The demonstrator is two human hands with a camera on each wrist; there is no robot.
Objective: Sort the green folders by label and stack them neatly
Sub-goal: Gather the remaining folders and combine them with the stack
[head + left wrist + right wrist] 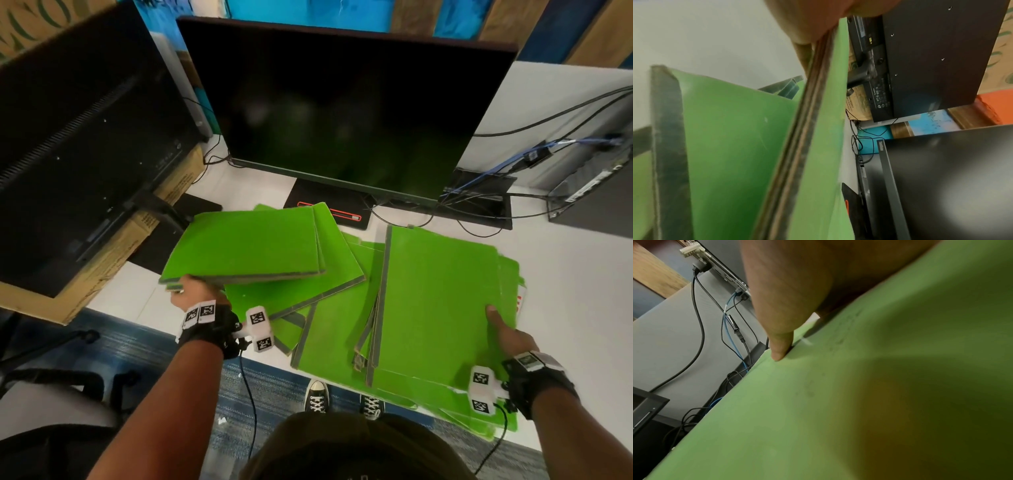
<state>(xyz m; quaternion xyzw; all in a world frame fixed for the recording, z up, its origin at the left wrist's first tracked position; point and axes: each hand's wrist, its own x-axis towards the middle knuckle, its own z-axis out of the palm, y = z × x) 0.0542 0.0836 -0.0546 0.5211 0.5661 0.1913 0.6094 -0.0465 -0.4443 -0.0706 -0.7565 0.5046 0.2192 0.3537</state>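
Note:
Several green folders with grey spines lie spread over the white desk [565, 260]. My left hand [191, 291] grips the near corner of a small bundle of green folders [246, 243] and holds it raised above the loose ones [329, 329]. In the left wrist view the bundle's layered edge [807, 129] runs past my fingers [809, 22]. My right hand [510, 332] holds the right edge of the top folder [438, 301] of the right pile, thumb on its cover. The right wrist view shows that thumb [781, 331] pressed on the green cover [838, 402]; the other fingers are hidden.
A large dark monitor [342, 113] stands behind the folders, its base [329, 205] touching the far ones. A second monitor [78, 144] and a cardboard box [113, 246] crowd the left. Cables [496, 205] and a dark device [592, 185] lie at the back right. The right pile overhangs the desk's near edge.

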